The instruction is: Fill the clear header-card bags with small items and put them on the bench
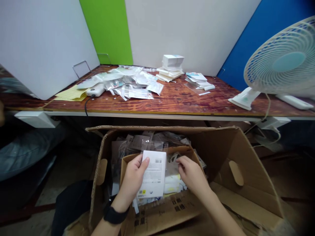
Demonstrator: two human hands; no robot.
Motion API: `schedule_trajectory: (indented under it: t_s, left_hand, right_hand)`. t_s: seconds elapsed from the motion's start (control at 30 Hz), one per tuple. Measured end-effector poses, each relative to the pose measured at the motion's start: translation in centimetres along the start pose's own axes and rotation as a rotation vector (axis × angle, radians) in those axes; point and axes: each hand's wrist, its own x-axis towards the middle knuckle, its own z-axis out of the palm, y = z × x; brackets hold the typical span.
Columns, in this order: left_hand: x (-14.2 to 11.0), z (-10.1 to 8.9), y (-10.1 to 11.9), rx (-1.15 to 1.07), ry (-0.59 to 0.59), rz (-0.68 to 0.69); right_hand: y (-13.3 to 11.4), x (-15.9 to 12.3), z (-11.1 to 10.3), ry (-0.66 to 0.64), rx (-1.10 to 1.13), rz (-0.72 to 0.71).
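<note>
Card held up inside the cardboard carton (216, 154)
Your left hand (133, 175) pinches the white card (154, 173) in its clear bag (172, 164); right hand (193, 175) half-closed beside it, grip unclear, seemingly keeping it over the carton.

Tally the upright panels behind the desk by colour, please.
White panels: 2
Green panel: 1
Blue panel: 1
Total: 4
</note>
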Motion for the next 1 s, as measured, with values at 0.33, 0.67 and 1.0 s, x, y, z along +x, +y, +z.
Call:
schedule_trajectory:
  t_s: [0.33,0.67,1.0]
  left_hand:
    - [-0.2,1.2,-1.4,0.256,-0.138,0.135]
    - [0.1,1.3,-1.4,0.298,-0.158,0.193]
    - [-0.2,1.2,-1.7,0.452,0.033,0.274]
  right_hand:
    - [-3.8,-0.8,0.2,0.095,0.159,-0.274]
    - [-4.0,-0.9,1.1,0.139,0.148,-0.215]
    - [-5.1,-1.5,1.2,0.37,0.132,-0.154]
